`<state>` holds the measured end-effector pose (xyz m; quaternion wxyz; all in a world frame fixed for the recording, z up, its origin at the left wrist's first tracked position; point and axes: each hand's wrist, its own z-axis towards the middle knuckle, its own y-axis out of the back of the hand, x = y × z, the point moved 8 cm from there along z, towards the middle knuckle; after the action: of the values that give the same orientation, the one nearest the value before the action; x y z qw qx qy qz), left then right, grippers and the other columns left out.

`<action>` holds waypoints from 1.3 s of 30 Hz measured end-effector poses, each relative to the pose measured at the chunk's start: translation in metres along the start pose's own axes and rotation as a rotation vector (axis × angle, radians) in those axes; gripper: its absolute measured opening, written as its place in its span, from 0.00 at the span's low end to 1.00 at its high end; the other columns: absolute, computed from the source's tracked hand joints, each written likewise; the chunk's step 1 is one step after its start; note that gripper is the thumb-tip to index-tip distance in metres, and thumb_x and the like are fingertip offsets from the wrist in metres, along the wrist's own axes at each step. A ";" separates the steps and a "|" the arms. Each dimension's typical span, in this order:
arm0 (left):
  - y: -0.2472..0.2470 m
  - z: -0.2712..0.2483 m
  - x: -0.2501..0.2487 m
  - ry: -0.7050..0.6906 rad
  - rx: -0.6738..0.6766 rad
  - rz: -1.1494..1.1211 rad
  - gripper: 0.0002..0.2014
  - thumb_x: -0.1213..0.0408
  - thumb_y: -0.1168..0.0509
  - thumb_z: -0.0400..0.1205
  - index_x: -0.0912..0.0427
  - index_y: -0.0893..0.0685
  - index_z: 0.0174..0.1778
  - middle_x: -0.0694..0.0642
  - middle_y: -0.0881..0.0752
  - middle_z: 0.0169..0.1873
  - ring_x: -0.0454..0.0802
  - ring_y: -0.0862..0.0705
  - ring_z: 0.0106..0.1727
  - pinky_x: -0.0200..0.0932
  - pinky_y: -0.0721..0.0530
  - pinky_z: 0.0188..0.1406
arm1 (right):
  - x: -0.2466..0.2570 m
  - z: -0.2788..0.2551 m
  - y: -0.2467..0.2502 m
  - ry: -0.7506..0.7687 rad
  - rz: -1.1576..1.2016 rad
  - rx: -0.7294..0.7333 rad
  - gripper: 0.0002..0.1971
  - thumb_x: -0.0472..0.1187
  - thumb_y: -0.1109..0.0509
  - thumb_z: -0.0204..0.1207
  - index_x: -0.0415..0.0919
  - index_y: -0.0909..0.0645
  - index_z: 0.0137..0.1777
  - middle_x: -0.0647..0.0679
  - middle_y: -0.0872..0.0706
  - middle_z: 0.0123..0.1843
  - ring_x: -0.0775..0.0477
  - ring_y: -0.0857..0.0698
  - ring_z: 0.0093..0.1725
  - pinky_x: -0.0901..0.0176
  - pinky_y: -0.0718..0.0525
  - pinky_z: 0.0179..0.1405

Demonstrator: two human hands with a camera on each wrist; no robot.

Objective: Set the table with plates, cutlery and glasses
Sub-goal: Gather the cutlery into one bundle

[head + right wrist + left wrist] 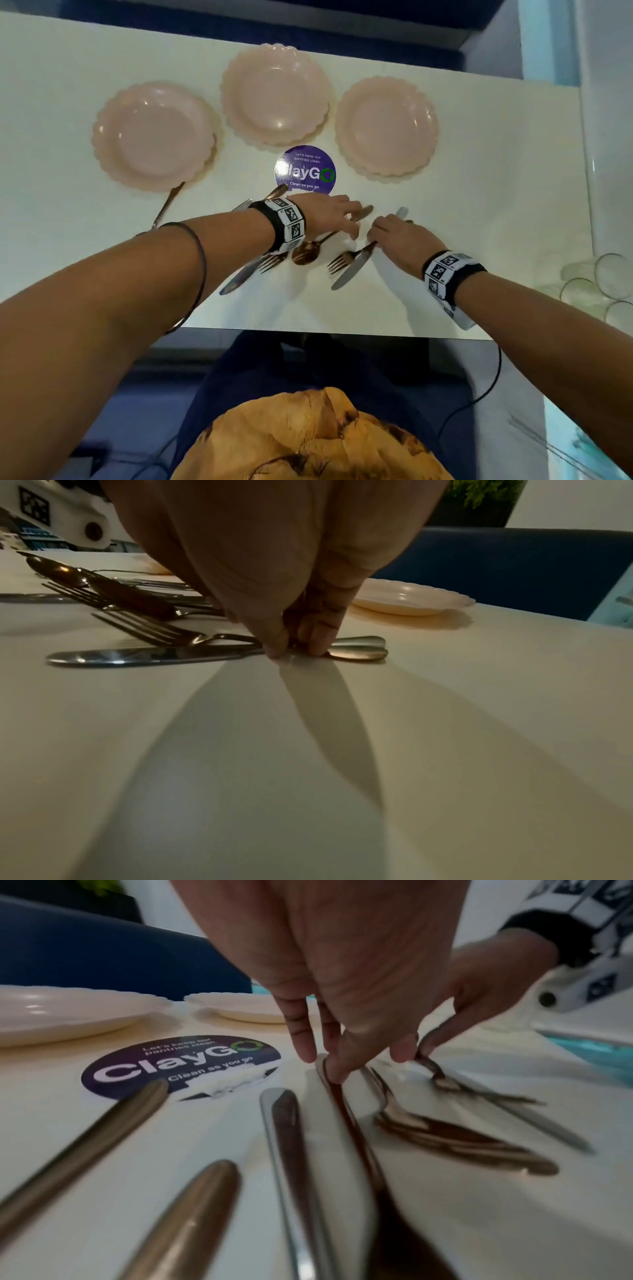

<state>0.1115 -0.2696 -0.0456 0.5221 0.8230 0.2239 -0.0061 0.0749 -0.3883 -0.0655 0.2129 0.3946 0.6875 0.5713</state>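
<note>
**A:** Cutlery lay nearest us, just on our side of the purple sticker (305,170). Our right hand (399,240) had thumb and fingers (318,631) pinched round the handles of a knife (349,270) and a fork (342,260) together, both flat on the table (479,212).

**B:** And our left hand (329,214)?

**A:** Its fingers (337,1066) were bent down onto the end of one handle in the heap beside the sticker. Whether they had closed on it, we could not tell. A spoon (306,252) lay just below that hand.

**B:** How would these pieces handle, we thought?

**A:** Stiff, smooth metal, light, lying flat, so hard to get under. We judged the handle end the place to pinch, tipping it up first; two at once might slide apart.

**B:** Beyond the sticker?

**A:** Three pink scalloped plates (275,96), one left of it, one behind, one right, all with nothing on them. One more utensil (168,205) lay at the near edge of the left plate. Glasses (613,274) stood far right of the sticker, seemingly holding nothing, though too blurred to be sure.
</note>
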 end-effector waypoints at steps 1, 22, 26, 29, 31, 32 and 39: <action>0.000 0.000 -0.001 -0.029 0.036 0.041 0.37 0.77 0.27 0.77 0.46 0.25 0.80 0.57 0.34 0.81 0.58 0.27 0.73 0.56 0.13 0.55 | -0.003 -0.005 0.001 -0.001 -0.001 0.001 0.15 0.23 0.22 0.66 0.38 0.15 0.50 0.42 0.16 0.48 0.37 0.15 0.45 0.47 0.16 0.24; 0.001 0.008 0.012 -0.270 0.088 0.494 0.35 0.71 0.24 0.77 0.50 0.27 0.79 0.58 0.29 0.76 0.59 0.27 0.73 0.51 0.17 0.62 | -0.028 -0.034 0.009 -0.204 0.082 -0.073 0.02 0.35 0.27 0.80 0.40 0.18 0.48 0.45 0.18 0.46 0.40 0.17 0.43 0.51 0.23 0.21; -0.002 0.010 0.013 -0.312 0.079 0.549 0.33 0.68 0.28 0.82 0.48 0.32 0.81 0.53 0.27 0.75 0.57 0.28 0.71 0.50 0.26 0.69 | -0.048 -0.048 0.008 -0.430 0.320 -0.082 0.03 0.42 0.33 0.86 0.46 0.21 0.49 0.51 0.19 0.47 0.45 0.20 0.46 0.54 0.27 0.34; 0.002 0.006 0.024 -0.259 0.060 0.497 0.28 0.67 0.34 0.86 0.47 0.31 0.81 0.50 0.22 0.72 0.56 0.28 0.70 0.50 0.29 0.71 | -0.060 -0.061 0.011 -0.645 0.588 -0.175 0.03 0.39 0.32 0.84 0.45 0.21 0.48 0.50 0.17 0.42 0.44 0.19 0.41 0.52 0.25 0.38; 0.010 -0.005 0.034 -0.175 0.014 0.426 0.29 0.65 0.32 0.85 0.46 0.31 0.81 0.47 0.19 0.69 0.56 0.28 0.70 0.51 0.29 0.72 | -0.060 -0.066 0.014 -0.717 0.669 -0.236 0.03 0.39 0.32 0.85 0.43 0.21 0.49 0.46 0.15 0.41 0.43 0.19 0.40 0.51 0.22 0.39; 0.012 -0.011 0.039 -0.126 0.001 0.404 0.29 0.65 0.31 0.84 0.45 0.31 0.81 0.46 0.17 0.68 0.56 0.28 0.71 0.52 0.30 0.73 | -0.058 -0.066 0.014 -0.711 0.658 -0.216 0.03 0.39 0.34 0.86 0.43 0.23 0.50 0.45 0.15 0.40 0.42 0.19 0.39 0.50 0.23 0.38; -0.003 -0.049 0.048 -0.078 -0.103 0.280 0.28 0.77 0.31 0.78 0.52 0.19 0.73 0.54 0.12 0.61 0.62 0.21 0.65 0.59 0.25 0.70 | -0.039 -0.049 -0.002 -0.374 0.374 0.110 0.15 0.40 0.37 0.87 0.48 0.25 0.72 0.44 0.18 0.59 0.37 0.17 0.50 0.43 0.18 0.50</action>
<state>0.1424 -0.2089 -0.0376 0.5678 0.8173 0.0865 0.0462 0.0609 -0.4495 -0.0608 0.2053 0.6243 0.5815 0.4795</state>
